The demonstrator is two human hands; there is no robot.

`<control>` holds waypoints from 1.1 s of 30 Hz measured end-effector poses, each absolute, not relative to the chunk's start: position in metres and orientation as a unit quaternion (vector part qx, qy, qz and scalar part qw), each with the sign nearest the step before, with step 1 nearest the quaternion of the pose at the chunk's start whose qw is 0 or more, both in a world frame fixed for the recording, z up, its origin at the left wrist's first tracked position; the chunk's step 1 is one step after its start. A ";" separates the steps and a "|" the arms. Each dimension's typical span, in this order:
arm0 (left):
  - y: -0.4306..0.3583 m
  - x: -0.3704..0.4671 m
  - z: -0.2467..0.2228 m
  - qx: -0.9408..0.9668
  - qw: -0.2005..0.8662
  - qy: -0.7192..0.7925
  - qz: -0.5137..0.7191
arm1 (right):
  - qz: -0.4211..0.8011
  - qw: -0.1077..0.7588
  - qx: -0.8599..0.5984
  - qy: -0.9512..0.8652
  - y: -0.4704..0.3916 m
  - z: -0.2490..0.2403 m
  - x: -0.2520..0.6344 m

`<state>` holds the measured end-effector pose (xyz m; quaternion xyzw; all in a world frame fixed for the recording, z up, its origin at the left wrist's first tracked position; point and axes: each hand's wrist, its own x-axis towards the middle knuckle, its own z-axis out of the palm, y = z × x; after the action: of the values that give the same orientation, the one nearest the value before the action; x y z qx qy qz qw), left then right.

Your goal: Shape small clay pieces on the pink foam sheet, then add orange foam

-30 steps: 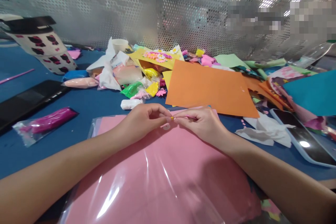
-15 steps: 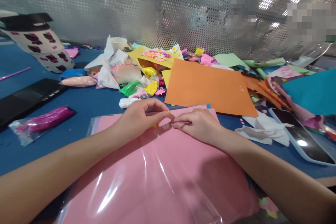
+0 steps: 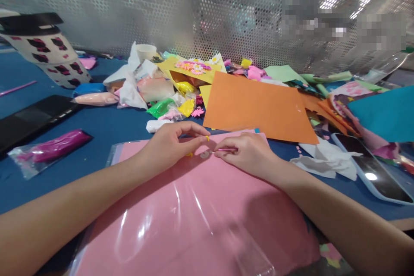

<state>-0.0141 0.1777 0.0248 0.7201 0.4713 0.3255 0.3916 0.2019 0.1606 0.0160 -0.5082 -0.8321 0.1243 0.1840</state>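
Note:
My left hand (image 3: pixel 179 141) is pinched on a tiny yellow piece (image 3: pixel 207 138) near the top edge of the pink sheet (image 3: pixel 181 215), which lies under clear plastic. More yellow (image 3: pixel 189 154) shows just below its fingers. My right hand (image 3: pixel 247 152) is closed round a thin pink stick (image 3: pixel 228 149), whose tip points left. By that tip, a small whitish round piece (image 3: pixel 205 154) lies on the plastic, between the two hands.
Behind my hands are an orange sheet (image 3: pixel 255 105), bagged green clay (image 3: pixel 161 108) and paper flowers (image 3: pixel 194 67). A magenta clay packet (image 3: pixel 56 146) and patterned cup (image 3: pixel 56 58) stand left; a phone (image 3: pixel 378 170) and crumpled tissue (image 3: pixel 333 159) lie right.
The stick in my right hand lies at a slightly different angle, its tip now by the whitish piece. My left hand has barely moved and keeps its pinch on the yellow piece.

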 end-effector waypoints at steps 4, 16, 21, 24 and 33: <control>0.177 -0.013 0.025 0.712 0.399 0.475 0.328 | 0.121 0.186 -0.507 -0.833 0.160 0.014 0.200; 0.176 -0.014 0.026 0.663 0.458 0.487 0.336 | 0.057 0.277 -0.496 -0.821 0.156 0.018 0.204; 0.169 -0.012 0.028 0.622 0.504 0.484 0.354 | 0.028 0.320 -0.457 -0.829 0.153 0.020 0.201; 0.163 -0.011 0.030 0.585 0.534 0.489 0.366 | 0.005 0.349 -0.443 -0.825 0.151 0.022 0.201; 0.165 -0.008 0.025 0.429 0.672 0.435 0.419 | 0.006 0.348 -0.444 -0.826 0.153 0.018 0.201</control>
<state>-0.0076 0.1650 0.0249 0.4285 0.4349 0.4193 0.6719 0.2010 0.1535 0.0183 -0.4440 -0.8255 0.0056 0.3483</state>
